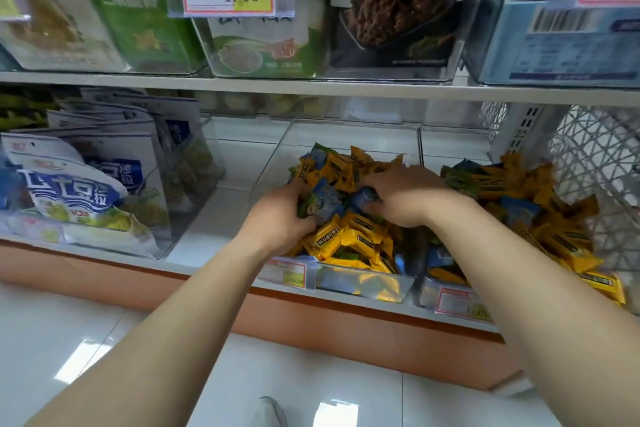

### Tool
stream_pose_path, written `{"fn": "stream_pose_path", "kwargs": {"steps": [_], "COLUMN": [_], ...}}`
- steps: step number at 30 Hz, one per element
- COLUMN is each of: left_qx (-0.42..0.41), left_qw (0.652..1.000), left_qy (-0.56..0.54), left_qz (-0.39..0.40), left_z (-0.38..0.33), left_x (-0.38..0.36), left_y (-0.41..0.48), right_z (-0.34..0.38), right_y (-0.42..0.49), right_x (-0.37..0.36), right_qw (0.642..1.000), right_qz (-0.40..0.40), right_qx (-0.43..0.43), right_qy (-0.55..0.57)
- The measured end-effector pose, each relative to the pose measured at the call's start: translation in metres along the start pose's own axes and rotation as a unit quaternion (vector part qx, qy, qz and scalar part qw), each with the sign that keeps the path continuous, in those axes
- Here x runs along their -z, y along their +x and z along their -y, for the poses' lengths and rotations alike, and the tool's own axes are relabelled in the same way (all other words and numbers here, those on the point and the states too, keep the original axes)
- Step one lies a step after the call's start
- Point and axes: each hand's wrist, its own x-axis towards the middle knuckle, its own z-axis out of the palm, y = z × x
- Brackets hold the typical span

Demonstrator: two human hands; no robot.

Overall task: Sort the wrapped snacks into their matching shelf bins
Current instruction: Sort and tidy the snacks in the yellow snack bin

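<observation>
Dozens of small wrapped snacks [349, 239], mostly yellow with some blue and green, fill a clear bin [346, 139] on the lower shelf [207, 232]. Our left hand [277, 218] curls its fingers round a few blue and green packets [323, 204] atop the heap, while our right hand [405, 198] lies palm down with bent fingers on a blue one; we cannot tell whether it grips. A second bin [453, 149] just to the right holds the same mix.

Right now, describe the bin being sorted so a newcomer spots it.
Lower shelf, right of the big white-and-blue bags. The clear bin of yellow and blue snacks has the left hand and right hand in it; its right neighbour has none.
</observation>
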Motion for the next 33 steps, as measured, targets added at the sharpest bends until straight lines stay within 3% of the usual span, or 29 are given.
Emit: {"fn": "stream_pose_path", "kwargs": {"steps": [4,10,14,17,19,21,23,24,27,30,33], "left_qx": [0.006,0.069,0.105,0.133,0.159,0.176,0.173,0.170,0.174,0.131,0.046], "left_qw": [0.998,0.982,0.958,0.917,0.859,0.778,0.740,0.748,0.799,0.857,0.970], "left_qy": [-0.058,-0.137,-0.215,-0.318,-0.445,-0.577,-0.628,-0.619,-0.552,-0.476,-0.182], "left_qz": [-0.036,-0.107,-0.161,-0.204,-0.196,-0.173,-0.166,-0.167,-0.163,-0.144,-0.152], "left_z": [0.001,-0.001,-0.014,-0.027,-0.038,-0.049,-0.060,-0.065,-0.076,-0.075,-0.063], "left_x": [0.002,0.000,0.006,0.015,0.018,0.021,0.018,0.014,-0.001,-0.008,-0.009], "left_y": [-0.004,-0.007,-0.007,-0.008,-0.010,-0.010,-0.010,-0.010,-0.013,-0.013,-0.011], "right_z": [0.001,-0.003,-0.004,-0.004,-0.002,0.002,0.007,0.007,0.007,0.006,0.004], "right_y": [0.004,0.004,-0.001,-0.011,-0.018,-0.023,-0.030,-0.032,-0.036,-0.044,-0.057], "right_x": [0.000,-0.006,-0.002,0.004,0.005,0.003,0.004,0.003,0.000,0.003,0.008], "right_qw": [1.000,0.989,0.954,0.894,0.840,0.746,0.628,0.612,0.700,0.733,0.773], "right_qz": [-0.007,-0.061,-0.147,-0.195,-0.219,-0.209,-0.180,-0.184,-0.213,-0.223,-0.257], "right_qx": [0.025,0.018,0.002,-0.024,-0.044,-0.072,-0.111,-0.123,-0.136,-0.120,-0.095], "right_qy": [0.017,0.133,0.261,0.404,0.494,0.628,0.749,0.759,0.668,0.631,0.572]}}
